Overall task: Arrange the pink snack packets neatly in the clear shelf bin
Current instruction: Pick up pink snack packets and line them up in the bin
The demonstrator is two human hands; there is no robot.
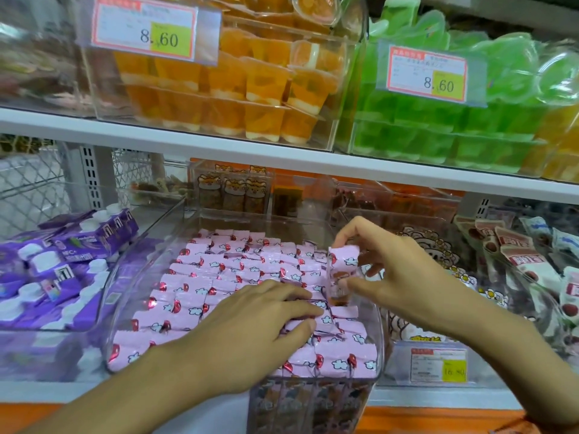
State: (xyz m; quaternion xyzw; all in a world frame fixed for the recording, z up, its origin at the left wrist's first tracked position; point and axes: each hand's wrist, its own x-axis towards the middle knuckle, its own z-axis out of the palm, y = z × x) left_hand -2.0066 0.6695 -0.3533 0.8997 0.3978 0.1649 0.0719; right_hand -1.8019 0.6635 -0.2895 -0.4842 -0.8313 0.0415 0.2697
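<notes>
A clear shelf bin on the lower shelf holds several rows of pink snack packets with cloud prints, standing on edge. My left hand lies flat on the packets near the bin's right side, fingers straight and pressing them down. My right hand pinches one pink packet between thumb and fingers, holding it upright just above the right-hand row at the bin's right wall.
Purple drink cartons fill the bin on the left. Brown and white snack packs lie in the bin on the right. Orange jelly cups and green jelly cups sit on the shelf above.
</notes>
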